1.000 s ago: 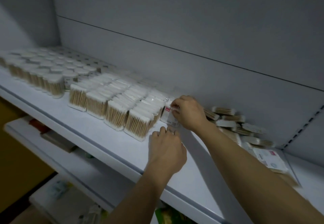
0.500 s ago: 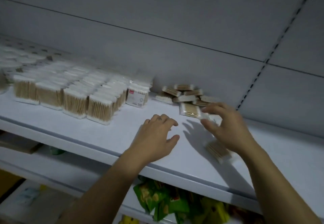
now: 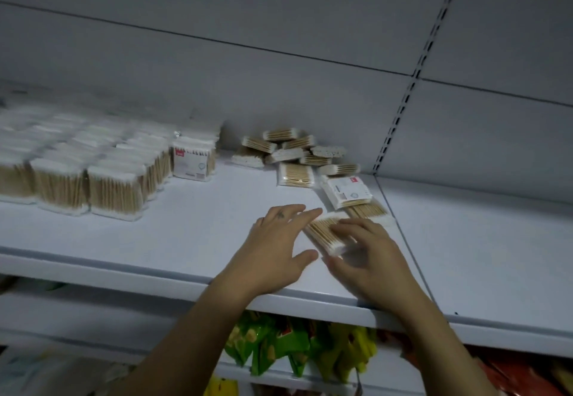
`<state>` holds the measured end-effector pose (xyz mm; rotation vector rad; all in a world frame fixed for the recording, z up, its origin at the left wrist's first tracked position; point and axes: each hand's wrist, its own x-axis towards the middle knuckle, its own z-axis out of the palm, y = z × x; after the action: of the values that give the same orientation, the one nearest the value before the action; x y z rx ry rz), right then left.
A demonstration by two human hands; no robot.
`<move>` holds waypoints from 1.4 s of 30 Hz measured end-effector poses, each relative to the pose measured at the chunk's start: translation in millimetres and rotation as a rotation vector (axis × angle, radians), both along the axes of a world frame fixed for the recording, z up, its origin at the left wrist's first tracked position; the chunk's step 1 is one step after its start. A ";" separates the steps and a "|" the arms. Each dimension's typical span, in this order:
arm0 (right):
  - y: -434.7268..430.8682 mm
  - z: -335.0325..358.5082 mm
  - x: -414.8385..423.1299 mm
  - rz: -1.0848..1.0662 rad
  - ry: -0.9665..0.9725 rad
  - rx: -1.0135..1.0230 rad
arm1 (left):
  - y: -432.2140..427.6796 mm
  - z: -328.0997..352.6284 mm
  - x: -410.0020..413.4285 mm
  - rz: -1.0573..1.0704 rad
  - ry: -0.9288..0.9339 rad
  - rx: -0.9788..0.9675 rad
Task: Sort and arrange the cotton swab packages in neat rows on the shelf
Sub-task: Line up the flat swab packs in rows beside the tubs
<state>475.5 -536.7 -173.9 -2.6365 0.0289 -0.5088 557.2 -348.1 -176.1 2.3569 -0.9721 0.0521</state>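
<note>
Head view, looking down on a white shelf point(image 3: 186, 234). My left hand point(image 3: 276, 246) lies flat on the shelf with its fingers point(image 3: 305, 213) straight and spread, released. The tips touch the left edge of one cotton swab package point(image 3: 324, 230). This package lies flat and slantwise near the shelf's front edge, between my two hands. My right hand point(image 3: 370, 260) rests on top of it, fingers only slightly bent and clasping nothing. The thumb is just beside the package's near end; motion blur hides whether it touches.

At left, upright packages point(image 3: 102, 184) stand in close rows, wooden sticks vertical and cotton tips uppermost. At the right end of the rows stands a labelled upright package point(image 3: 191, 161) with a red mark at its corner.

Against the back panel point(image 3: 279, 85) lies a loose pile point(image 3: 294, 150) of unsorted packages, at mixed angles. Near its front, a flat labelled package point(image 3: 347, 191) lies partly over another package point(image 3: 369, 209), which is just beside my right fingers.

A slotted upright point(image 3: 400, 110) runs down the back panel at right. Green and yellow snack bags point(image 3: 279, 349) fill the lower shelf.
</note>
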 end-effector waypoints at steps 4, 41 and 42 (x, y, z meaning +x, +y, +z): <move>11.6 20.4 2.8 0.083 -0.160 0.302 | 8.1 2.5 4.3 0.031 0.140 -0.293; 163.5 54.6 194.6 0.245 -0.205 -0.116 | 87.7 -6.2 44.3 0.768 -0.244 0.261; 159.2 60.0 190.0 0.231 -0.181 -0.125 | 88.7 -5.7 44.5 0.750 -0.248 0.251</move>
<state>665.5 -377.5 -113.9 -2.6561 -0.3705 -0.6852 601.7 -259.4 -181.9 2.8704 -0.1453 0.5479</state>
